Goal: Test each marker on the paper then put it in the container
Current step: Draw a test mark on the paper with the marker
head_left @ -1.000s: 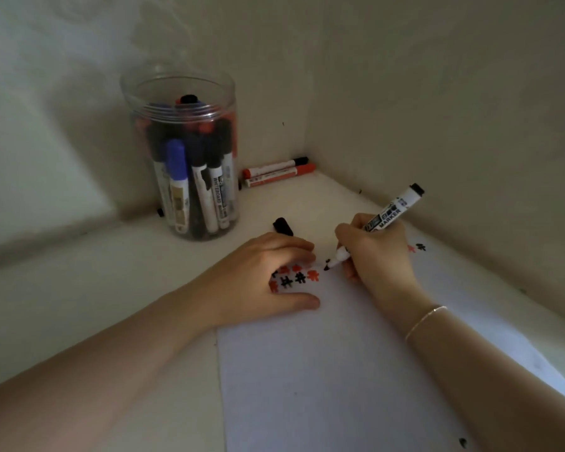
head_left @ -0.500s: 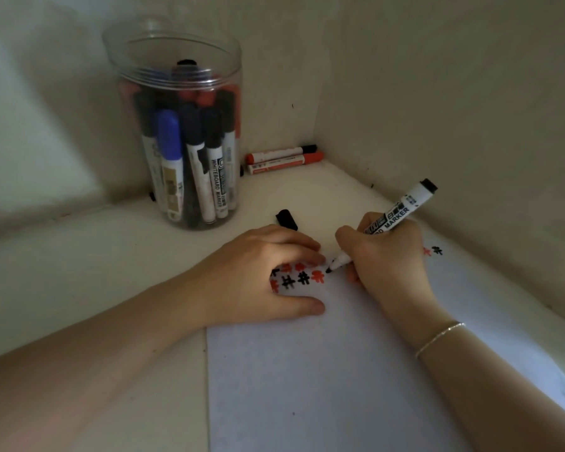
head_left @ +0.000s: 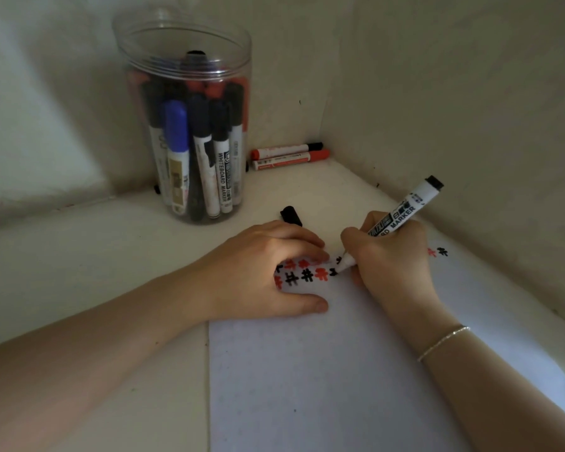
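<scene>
— What's your right hand (head_left: 392,256) doing?
— You're gripping the uncapped marker (head_left: 402,216), tip touching the paper (head_left: 323,370) by the red & black marks (head_left: 307,275).
— Left hand (head_left: 261,272)?
— It's lying flat w/ relaxed fingers, pinning the paper's corner. Black cap (head_left: 291,215) is lying just behind; container (head_left: 193,132) w/ markers is standing farther back, two markers (head_left: 287,155) beside it.

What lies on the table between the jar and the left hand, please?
In the head view, a loose black cap lies between the jar and the left hand.
</scene>
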